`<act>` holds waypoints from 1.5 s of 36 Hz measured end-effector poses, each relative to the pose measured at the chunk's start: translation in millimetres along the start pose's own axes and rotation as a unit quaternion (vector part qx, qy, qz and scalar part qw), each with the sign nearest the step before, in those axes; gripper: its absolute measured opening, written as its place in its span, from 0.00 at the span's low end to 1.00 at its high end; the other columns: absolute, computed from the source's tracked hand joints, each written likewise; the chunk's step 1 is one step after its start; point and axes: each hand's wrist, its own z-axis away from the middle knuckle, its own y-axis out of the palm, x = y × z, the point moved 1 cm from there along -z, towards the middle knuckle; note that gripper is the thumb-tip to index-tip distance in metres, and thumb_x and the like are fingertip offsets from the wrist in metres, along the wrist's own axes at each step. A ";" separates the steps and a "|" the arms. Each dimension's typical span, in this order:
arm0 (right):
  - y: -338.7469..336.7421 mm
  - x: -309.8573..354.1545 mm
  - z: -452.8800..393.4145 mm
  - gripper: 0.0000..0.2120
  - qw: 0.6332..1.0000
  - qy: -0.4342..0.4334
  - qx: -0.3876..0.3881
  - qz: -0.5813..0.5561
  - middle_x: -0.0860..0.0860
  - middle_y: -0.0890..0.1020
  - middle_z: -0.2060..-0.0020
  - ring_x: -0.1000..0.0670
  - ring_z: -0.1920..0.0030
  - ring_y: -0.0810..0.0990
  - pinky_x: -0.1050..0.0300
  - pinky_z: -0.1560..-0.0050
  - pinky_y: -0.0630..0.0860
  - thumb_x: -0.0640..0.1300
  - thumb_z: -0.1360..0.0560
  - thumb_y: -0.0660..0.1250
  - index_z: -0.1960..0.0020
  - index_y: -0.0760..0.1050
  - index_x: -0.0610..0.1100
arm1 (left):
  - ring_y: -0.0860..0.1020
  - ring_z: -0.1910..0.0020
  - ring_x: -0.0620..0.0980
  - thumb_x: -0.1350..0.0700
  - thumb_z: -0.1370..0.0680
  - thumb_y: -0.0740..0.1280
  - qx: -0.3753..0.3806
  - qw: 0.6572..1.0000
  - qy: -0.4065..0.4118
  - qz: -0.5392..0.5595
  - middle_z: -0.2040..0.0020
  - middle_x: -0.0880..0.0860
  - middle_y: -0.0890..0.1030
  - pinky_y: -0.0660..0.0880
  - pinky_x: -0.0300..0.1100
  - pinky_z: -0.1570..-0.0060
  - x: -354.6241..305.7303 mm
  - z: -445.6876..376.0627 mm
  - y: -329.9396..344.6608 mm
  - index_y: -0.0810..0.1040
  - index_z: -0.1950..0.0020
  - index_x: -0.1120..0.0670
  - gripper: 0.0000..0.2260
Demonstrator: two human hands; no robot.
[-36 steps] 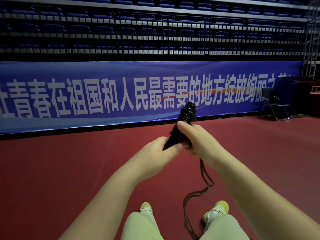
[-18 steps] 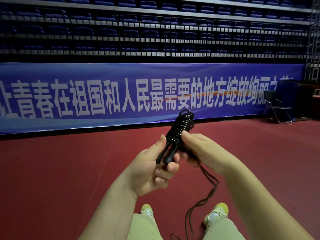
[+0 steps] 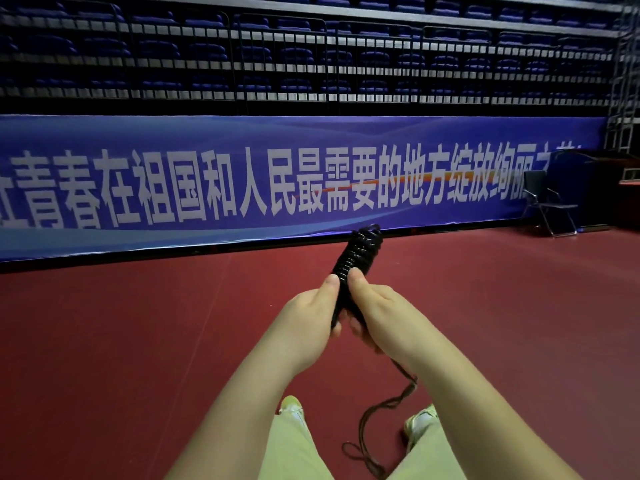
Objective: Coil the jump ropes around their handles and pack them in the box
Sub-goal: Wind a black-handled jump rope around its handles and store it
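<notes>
A black jump rope bundle [image 3: 358,258], its cord wound in tight coils round the handles, points up and away in front of me. My left hand [image 3: 304,323] grips its lower end, thumb lying up along the coils. My right hand [image 3: 377,313] holds the same lower part from the right, its thumb pressed on the coils beside the left thumb. The loose rope tail [image 3: 377,424] hangs from under my right hand and lies in loops on the floor between my feet. No box is in view.
I stand on a red sports floor [image 3: 138,341]. A long blue banner [image 3: 277,181] runs along the wall ahead, with dark stands above. A black folding chair [image 3: 547,202] sits at the far right. My shoes [image 3: 291,407] show at the bottom.
Both hands have closed in round the lower end of the bundle, and my left thumb now lies beside the right one. The loose tail has shifted on the floor.
</notes>
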 end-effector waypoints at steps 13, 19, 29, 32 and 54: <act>-8.3 4.4 0.8 0.31 0.996 0.065 0.017 0.066 0.53 0.74 0.79 0.55 0.78 0.70 0.61 0.72 0.64 0.64 0.20 0.46 0.68 0.71 0.44 | 0.72 0.62 0.46 0.43 0.20 0.57 -0.021 0.999 -0.007 -0.047 0.60 0.48 0.76 0.67 0.44 0.60 7.0 4.4 3.0 0.74 0.58 0.51 0.15; -8.6 1.5 2.4 0.28 0.999 0.040 0.003 0.029 0.57 0.73 0.82 0.59 0.81 0.68 0.66 0.75 0.63 0.62 0.20 0.49 0.64 0.72 0.43 | 0.75 0.58 0.43 0.43 0.22 0.62 -0.049 0.998 0.007 -0.042 0.56 0.46 0.78 0.69 0.39 0.62 7.6 6.4 -4.7 0.77 0.50 0.47 0.10; -2.5 -7.7 -8.8 0.26 0.991 -0.066 -0.090 -0.077 0.49 0.73 0.76 0.53 0.76 0.69 0.59 0.71 0.63 0.55 0.18 0.50 0.67 0.72 0.43 | 0.71 0.67 0.43 0.48 0.25 0.70 -0.057 0.995 0.077 0.028 0.65 0.44 0.75 0.68 0.41 0.63 -1.4 -8.3 -8.3 0.77 0.54 0.53 0.09; -1.9 -9.5 -9.7 0.25 0.981 -0.068 -0.106 -0.146 0.53 0.72 0.77 0.55 0.76 0.67 0.64 0.73 0.62 0.53 0.17 0.49 0.66 0.71 0.45 | 0.70 0.72 0.44 0.45 0.22 0.64 0.012 0.991 0.038 0.129 0.67 0.48 0.74 0.68 0.39 0.68 -5.8 -8.9 -8.7 0.76 0.57 0.54 0.12; -55.4 13.3 -77.8 0.23 0.991 -0.101 -0.005 -0.085 0.43 0.73 0.66 0.51 0.74 0.68 0.62 0.76 0.63 0.60 0.19 0.52 0.60 0.72 0.43 | 0.58 0.79 0.42 0.43 0.17 0.48 0.148 0.885 -0.125 0.424 0.74 0.46 0.68 0.58 0.33 0.77 -39.9 -69.9 -20.7 0.72 0.51 0.51 0.18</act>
